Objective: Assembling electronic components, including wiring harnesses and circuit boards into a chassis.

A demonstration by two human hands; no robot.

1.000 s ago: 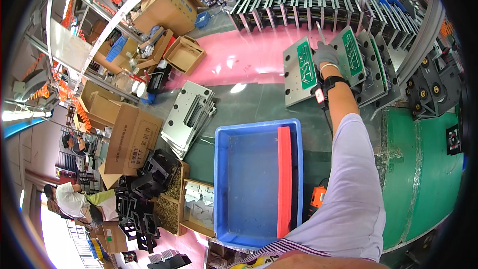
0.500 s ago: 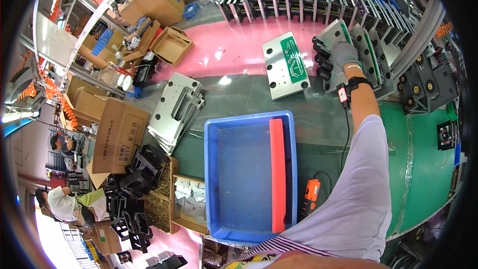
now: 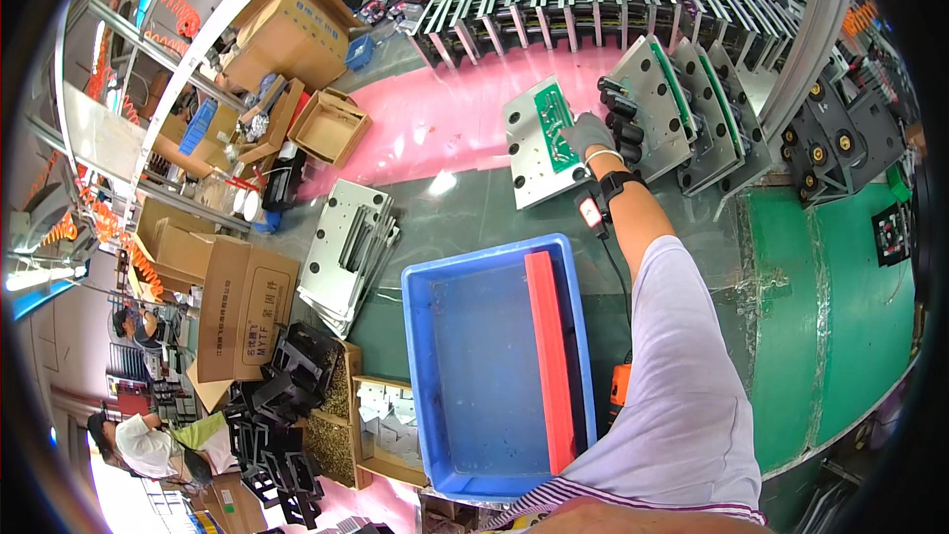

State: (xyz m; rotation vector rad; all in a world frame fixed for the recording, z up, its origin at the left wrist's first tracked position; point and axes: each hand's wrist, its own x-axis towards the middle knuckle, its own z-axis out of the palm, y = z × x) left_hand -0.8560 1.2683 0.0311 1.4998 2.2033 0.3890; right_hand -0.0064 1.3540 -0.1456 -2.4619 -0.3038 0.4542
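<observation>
While our gloved right hand (image 3: 590, 134) closes on the plate (image 3: 539, 141) at its right edge, we judge it stiff, heavy, its green board fragile.

Bin (image 3: 474, 376) near worker, bar (image 3: 550, 356) inside along right wall. Plate (image 3: 539, 143) beyond bin, under hand (image 3: 590, 133). Fixture rack (image 3: 692, 99) right of plate. Boxes (image 3: 242, 307) left.
</observation>
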